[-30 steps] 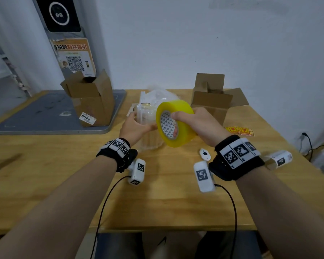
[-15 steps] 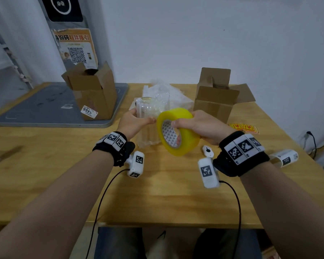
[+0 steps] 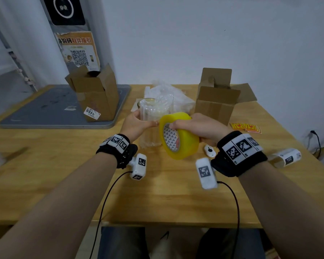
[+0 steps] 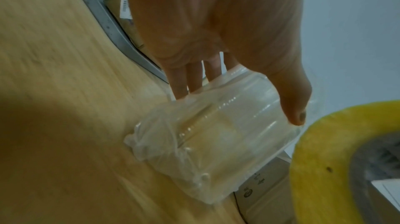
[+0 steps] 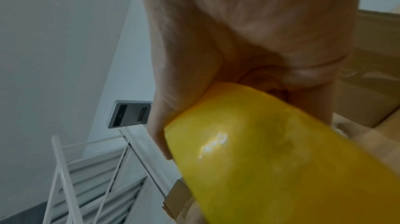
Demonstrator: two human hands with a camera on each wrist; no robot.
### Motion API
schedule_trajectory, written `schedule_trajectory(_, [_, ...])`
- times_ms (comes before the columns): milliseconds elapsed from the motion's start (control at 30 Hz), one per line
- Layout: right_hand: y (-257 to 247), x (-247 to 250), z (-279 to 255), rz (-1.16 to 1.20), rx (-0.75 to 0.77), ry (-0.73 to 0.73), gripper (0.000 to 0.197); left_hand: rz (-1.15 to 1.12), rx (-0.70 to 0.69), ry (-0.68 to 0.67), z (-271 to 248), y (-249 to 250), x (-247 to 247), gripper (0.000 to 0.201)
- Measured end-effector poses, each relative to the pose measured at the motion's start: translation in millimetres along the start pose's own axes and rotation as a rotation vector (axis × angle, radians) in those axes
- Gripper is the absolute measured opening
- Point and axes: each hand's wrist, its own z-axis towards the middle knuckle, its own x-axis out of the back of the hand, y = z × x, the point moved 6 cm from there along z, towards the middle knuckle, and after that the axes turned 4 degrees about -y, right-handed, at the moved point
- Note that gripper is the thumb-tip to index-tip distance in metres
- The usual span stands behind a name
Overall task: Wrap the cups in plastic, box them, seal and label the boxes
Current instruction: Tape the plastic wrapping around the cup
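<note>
Both hands are raised over the middle of the surface (image 3: 157, 199). Left hand (image 3: 134, 125): fingers and thumb are curled round the wrapped cup (image 3: 153, 118), which is gripped near its upper half; in the left wrist view the thumb (image 4: 292, 107) is pressed on the plastic wall of the cup (image 4: 212, 133) and the fingers (image 4: 179, 80) are seen behind it. Wrapped cup: clear glass in ribbed air-cushion plastic, upright, its base on or just above the wood at the centre of the surface; which of the two cannot be told. Right hand (image 3: 200, 127): clamped round the yellow tape roll (image 3: 180, 137), fingers through the core and palm over the outer band; in the right wrist view the roll (image 5: 281, 159) fills the lower right and a short brown tab of tape is seen at its edge. Tape roll: held tilted, touching or just beside the cup at its 3 o'clock side.

Other entries:
- Open cardboard box (image 3: 95, 94), 10 o'clock, standing on a grey mat (image 3: 45, 111), white label at its lower front.
- Second open cardboard box (image 3: 217, 98), 1 o'clock, flaps up.
- Heap of clear plastic wrap (image 3: 168, 92), 12 o'clock, behind the cup.
- Red and yellow stickers (image 3: 245, 126), 2 o'clock.
- White label roll (image 3: 286, 157), 3 o'clock, lying on its side.
- Small white round device (image 3: 209, 150), just beside the right wrist.
</note>
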Motion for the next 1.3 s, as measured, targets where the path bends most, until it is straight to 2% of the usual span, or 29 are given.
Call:
schedule_trajectory(400, [-4.6, -0.4, 4.1, -0.139, -0.028, 0.002, 0.05, -0.041, 0.03, 0.035, 1.4, -2.7, 4.6, 0.037])
schedule_trajectory(500, [1.7, -14.7, 2.6, -0.091, 0.001, -0.12, 0.045, -0.085, 0.06, 0.037, 2.6, -6.5, 8.0, 0.032])
schedule_trajectory(567, [7.6, -30.5, 2.0, -0.033, 0.037, -0.241, 0.053, -0.116, 0.069, 0.025, 1.1, -9.3, 10.6, 0.032])
schedule_trajectory(667, [10.1, -41.0, 2.8, 0.005, 0.094, -0.325, 0.066, -0.165, 0.071, 0.006, -2.1, -14.3, 14.7, 0.034])
schedule_trajectory(767, [9.5, -40.9, 0.8, 0.083, 0.095, -0.403, 0.059, -0.224, 0.072, -0.011, -4.4, -14.0, 15.3, 0.043])
schedule_trajectory(833, [11.1, -36.4, -1.0, 0.103, 0.047, -0.378, 0.047, -0.25, 0.067, -0.037, -3.5, -10.1, 12.1, 0.051])
schedule_trajectory(900, [16.7, -28.8, -2.0, 0.051, -0.041, -0.337, 0.066, -0.261, 0.048, -0.086, -0.9, -3.7, 6.1, 0.05])
schedule_trajectory(967, [22.0, -14.8, -2.1, -0.163, -0.146, -0.308, 0.089, -0.241, 0.03, -0.136, 3.2, 3.8, -1.0, 0.049])
schedule_trajectory(1067, [17.9, 21.8, -2.6, -0.421, -0.224, -0.152, 0.086, -0.172, 0.014, -0.186, 12.6, 13.3, -12.9, 0.037])
schedule_trajectory(1133, [7.3, 49.4, 1.3, -0.378, -0.138, 0.06, 0.075, -0.169, 0.019, -0.232, 17.1, 17.3, -21.7, 0.038])
schedule_trajectory(1200, [-5.3, 68.7, 5.3, -0.28, 0.045, 0.224, 0.082, -0.207, 0.04, -0.28, 21.2, 17.3, -30.4, 0.057])
schedule_trajectory(1233, [-11.0, 73.3, 9.5, -0.271, 0.131, 0.235, 0.09, -0.23, 0.047, -0.304, 21.9, 18.8, -35.2, 0.068])
schedule_trajectory(1300, [-21.5, 71.0, 17.0, -0.34, 0.209, 0.127, 0.098, -0.246, 0.042, -0.351, 24.9, 21.4, -44.7, 0.084])
